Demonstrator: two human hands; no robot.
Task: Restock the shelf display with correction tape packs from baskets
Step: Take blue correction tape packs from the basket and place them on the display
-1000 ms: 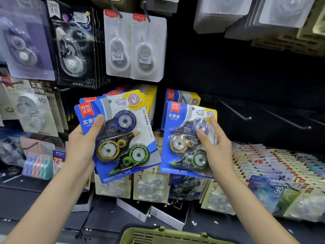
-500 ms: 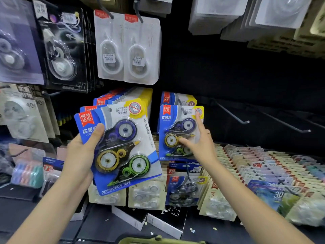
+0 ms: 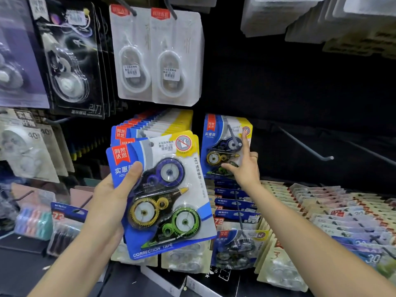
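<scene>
Against dark pegboard, the right hand (image 3: 244, 166) now presses its glossy pack (image 3: 225, 146) onto the hook with straight fingers, while the left hand (image 3: 111, 196) still grips a stack (image 3: 169, 194).

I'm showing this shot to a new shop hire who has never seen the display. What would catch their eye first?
Front and centre, the left hand grips a stack of blue correction tape packs, the top one showing purple, yellow and green tape wheels. To its right, the right hand presses a matching pack on its peg, index finger pointing up. Farther right, bare hooks jut from the dark back panel.
</scene>
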